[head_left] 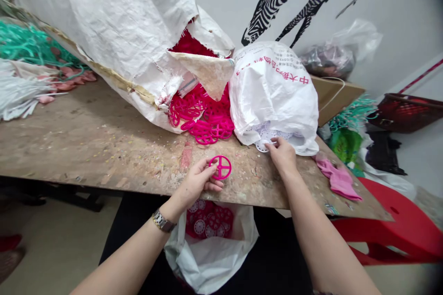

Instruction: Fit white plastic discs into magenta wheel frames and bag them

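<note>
My left hand [204, 175] pinches a pink plastic ring with crossed spokes [225, 167] above the table's front edge. At the mouth of a white printed sack [273, 87], my right hand [282, 154] has its fingers on a white perforated disc [262, 145]. More white discs show inside that mouth. Left of it, a large torn white sack [121, 23] spills a heap of pink spoked rings [211, 124] onto the table. Below the table edge, an open white bag [214, 258] on my lap holds red-pink pieces with white discs [209, 223].
The worn wooden table [104, 147] carries green netting [34, 44] and white strands [20, 90] at left. A pink glove-like cloth [339, 177] lies at right, beside a red stool [394, 221]. Behind stand a cardboard box [339, 94] and a dark red basket [408, 113].
</note>
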Demonstrator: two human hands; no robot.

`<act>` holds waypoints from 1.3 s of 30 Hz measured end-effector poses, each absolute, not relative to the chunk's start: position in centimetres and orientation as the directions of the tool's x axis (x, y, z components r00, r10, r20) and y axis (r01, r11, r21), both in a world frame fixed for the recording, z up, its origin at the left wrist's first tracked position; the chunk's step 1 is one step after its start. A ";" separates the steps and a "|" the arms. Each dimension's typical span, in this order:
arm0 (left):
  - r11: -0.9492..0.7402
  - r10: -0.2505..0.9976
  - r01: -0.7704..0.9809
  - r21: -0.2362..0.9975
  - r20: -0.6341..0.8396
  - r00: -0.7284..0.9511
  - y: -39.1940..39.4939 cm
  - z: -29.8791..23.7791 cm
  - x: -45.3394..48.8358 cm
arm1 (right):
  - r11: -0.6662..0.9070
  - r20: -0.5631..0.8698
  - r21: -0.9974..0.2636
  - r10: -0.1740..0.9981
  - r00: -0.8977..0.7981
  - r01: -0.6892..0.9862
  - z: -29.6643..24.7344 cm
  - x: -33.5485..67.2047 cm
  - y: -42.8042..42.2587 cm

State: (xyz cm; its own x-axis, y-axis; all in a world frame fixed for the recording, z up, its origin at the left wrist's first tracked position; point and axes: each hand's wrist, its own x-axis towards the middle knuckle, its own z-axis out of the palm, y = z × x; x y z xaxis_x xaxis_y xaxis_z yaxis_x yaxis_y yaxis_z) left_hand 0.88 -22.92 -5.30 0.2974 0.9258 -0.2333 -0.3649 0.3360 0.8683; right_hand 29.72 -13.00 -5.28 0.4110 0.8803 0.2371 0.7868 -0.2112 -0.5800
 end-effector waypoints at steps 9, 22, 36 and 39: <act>0.320 0.926 -0.364 0.875 -0.206 0.317 -23.0 -5.5 0.7 | 0.086 0.218 -0.911 0.931 0.294 0.403 -3.8 25.6 -21.2; 0.204 0.904 -0.201 0.958 -0.106 0.413 -25.3 -4.7 1.5 | 0.095 0.136 -0.945 0.984 0.113 0.313 -4.3 18.6 -26.5; -0.003 0.857 -0.157 0.988 0.084 0.508 -26.2 -4.6 0.3 | 0.126 0.141 -0.966 0.989 0.049 0.226 -2.7 17.9 -28.7; -0.212 0.860 -0.019 0.977 0.196 0.471 -26.3 -3.8 0.4 | 0.157 0.181 -0.947 0.981 0.063 0.279 -2.8 17.6 -29.2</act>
State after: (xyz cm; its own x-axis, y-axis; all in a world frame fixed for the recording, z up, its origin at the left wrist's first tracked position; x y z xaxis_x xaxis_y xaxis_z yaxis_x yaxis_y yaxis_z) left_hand 0.38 -26.27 -3.84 0.4713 0.8599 0.1960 -0.0195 -0.2121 0.9771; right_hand 17.57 -29.24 -2.77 0.0628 0.9815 0.1810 0.2795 0.1568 -0.9473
